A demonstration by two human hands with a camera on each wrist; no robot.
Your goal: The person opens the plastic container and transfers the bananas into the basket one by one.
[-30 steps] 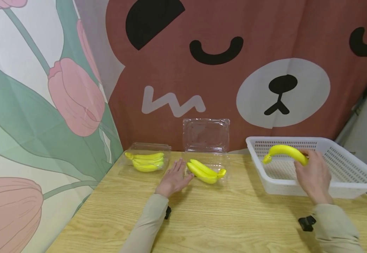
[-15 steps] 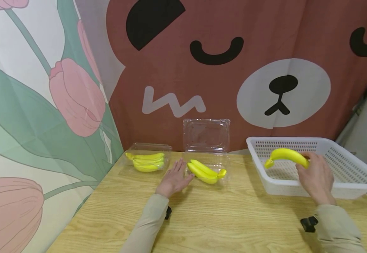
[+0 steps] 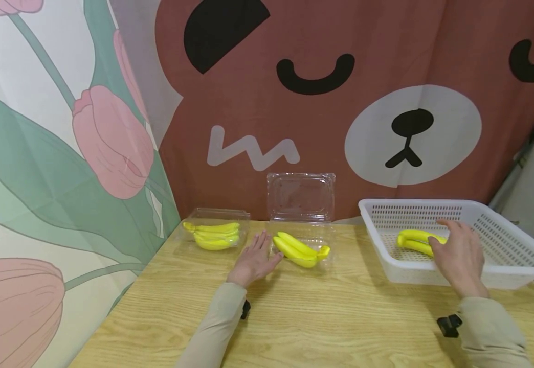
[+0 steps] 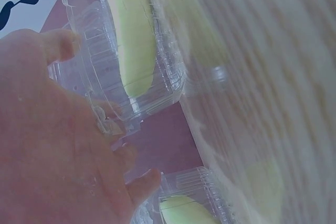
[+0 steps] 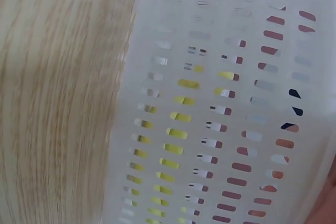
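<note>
My right hand [image 3: 460,258] hovers over the front of the white basket [image 3: 377,255], thumb and fingers spread apart. Under its thumb, two yellow bananas [image 3: 414,239] that meet at their left end lie on the basket floor, their right part hidden behind the hand. Yellow shows through the slots of the basket wall [image 5: 210,124] in the right wrist view. With fingers stretched out, my left hand [image 3: 250,260] rests beside a clear plastic clamshell box [image 3: 301,197], lid up. Inside lies a small bunch of bananas [image 3: 296,249]. The left wrist view shows the thumb [image 4: 60,45] at that box's edge.
Left of my left hand stands another clear clamshell box [image 3: 221,212] with a bunch of bananas [image 3: 214,237] in it. All stand on a wooden table [image 3: 331,317]. A printed bear curtain [image 3: 322,138] hangs right behind the boxes, and a tulip curtain [image 3: 110,140] borders the left side.
My right hand has lowered the bananas into the basket and let go of them; its fingers have opened. My left hand has stayed in place by the middle box.
</note>
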